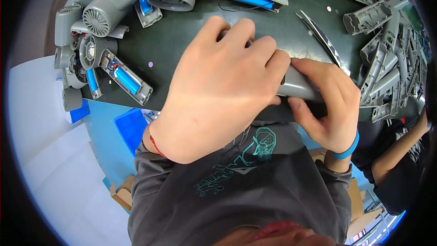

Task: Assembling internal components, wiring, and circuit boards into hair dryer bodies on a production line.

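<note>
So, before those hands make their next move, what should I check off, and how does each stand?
1. Right hand on the grey casing: ok, thumb and forefinger at its end.
2. Left hand on it: ok, fingers curled over.
3. Casing's underside: cannot tell, hidden.
4. Silver pointed tool set down: ok, on the table.
5. Blue battery at left, away from both hands: ok.

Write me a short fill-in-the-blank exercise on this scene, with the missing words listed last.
The left hand and right hand hold a casing coloured ____. A thin red cord circles the ____ wrist. The wristband on the other wrist is coloured ____. The pointed metal tool lies nearer the ____ hand.

Missing words: grey; left; blue; right.
</note>
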`<state>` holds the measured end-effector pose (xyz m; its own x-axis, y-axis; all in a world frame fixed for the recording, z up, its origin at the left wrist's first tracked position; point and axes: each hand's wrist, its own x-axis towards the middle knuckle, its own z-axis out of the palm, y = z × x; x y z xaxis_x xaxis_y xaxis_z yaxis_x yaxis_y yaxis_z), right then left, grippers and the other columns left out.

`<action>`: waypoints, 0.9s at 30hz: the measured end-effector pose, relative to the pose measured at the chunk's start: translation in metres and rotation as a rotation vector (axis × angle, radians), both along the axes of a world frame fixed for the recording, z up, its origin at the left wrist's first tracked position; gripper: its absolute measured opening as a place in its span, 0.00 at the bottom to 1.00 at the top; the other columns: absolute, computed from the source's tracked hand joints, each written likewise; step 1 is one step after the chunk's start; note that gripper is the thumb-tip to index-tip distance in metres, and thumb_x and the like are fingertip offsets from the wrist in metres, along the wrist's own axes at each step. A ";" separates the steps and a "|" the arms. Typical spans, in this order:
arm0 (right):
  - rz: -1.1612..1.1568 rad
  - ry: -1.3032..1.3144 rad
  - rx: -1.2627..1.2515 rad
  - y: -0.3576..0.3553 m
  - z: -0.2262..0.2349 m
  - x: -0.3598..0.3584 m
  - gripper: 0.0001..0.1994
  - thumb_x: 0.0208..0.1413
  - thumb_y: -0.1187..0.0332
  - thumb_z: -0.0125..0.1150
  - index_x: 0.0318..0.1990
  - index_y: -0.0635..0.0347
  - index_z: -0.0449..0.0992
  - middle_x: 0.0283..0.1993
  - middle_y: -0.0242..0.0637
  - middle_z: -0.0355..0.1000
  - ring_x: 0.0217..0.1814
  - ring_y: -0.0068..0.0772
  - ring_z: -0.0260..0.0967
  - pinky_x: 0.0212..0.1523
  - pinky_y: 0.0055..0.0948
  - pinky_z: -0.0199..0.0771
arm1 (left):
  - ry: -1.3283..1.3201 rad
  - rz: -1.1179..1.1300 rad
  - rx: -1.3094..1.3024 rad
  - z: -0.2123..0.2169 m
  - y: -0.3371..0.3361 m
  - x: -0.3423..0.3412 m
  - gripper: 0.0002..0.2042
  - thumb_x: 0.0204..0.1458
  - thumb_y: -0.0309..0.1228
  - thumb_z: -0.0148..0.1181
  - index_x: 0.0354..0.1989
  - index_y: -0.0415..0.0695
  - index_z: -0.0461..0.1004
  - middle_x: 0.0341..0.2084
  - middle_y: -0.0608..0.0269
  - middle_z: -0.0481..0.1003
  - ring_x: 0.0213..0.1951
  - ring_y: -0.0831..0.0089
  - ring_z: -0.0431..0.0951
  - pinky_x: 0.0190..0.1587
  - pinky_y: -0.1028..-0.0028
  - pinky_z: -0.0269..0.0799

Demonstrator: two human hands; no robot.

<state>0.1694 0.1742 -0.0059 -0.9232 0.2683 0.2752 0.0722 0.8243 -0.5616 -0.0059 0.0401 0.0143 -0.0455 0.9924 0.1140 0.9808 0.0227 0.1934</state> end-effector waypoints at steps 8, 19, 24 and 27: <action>0.165 -0.133 0.195 0.013 0.017 -0.003 0.27 0.42 0.71 0.72 0.54 0.69 0.75 0.46 0.47 0.78 0.41 0.50 0.79 0.41 0.40 0.80 | -0.057 -0.003 -0.045 0.005 0.002 -0.001 0.29 0.27 0.45 0.77 0.41 0.45 0.79 0.33 0.71 0.73 0.39 0.67 0.72 0.43 0.66 0.67; 0.169 0.006 0.425 0.013 0.006 -0.011 0.21 0.41 0.70 0.63 0.47 0.64 0.78 0.39 0.36 0.75 0.26 0.27 0.70 0.24 0.26 0.70 | -0.054 0.014 -0.057 0.006 0.004 0.001 0.29 0.25 0.46 0.77 0.39 0.46 0.79 0.32 0.71 0.73 0.37 0.67 0.72 0.41 0.66 0.67; 0.121 0.031 0.245 0.013 0.005 -0.012 0.21 0.42 0.68 0.68 0.47 0.63 0.80 0.39 0.37 0.76 0.28 0.32 0.73 0.26 0.30 0.73 | -0.031 0.060 -0.078 0.007 0.004 0.003 0.29 0.23 0.46 0.76 0.39 0.47 0.80 0.32 0.72 0.73 0.37 0.68 0.72 0.40 0.65 0.67; 0.197 -0.056 0.026 0.017 0.015 -0.012 0.23 0.46 0.65 0.71 0.51 0.63 0.80 0.43 0.40 0.78 0.34 0.38 0.77 0.31 0.32 0.76 | -0.065 0.072 -0.070 0.006 0.003 0.003 0.29 0.23 0.46 0.76 0.39 0.47 0.80 0.32 0.72 0.73 0.38 0.68 0.72 0.41 0.65 0.67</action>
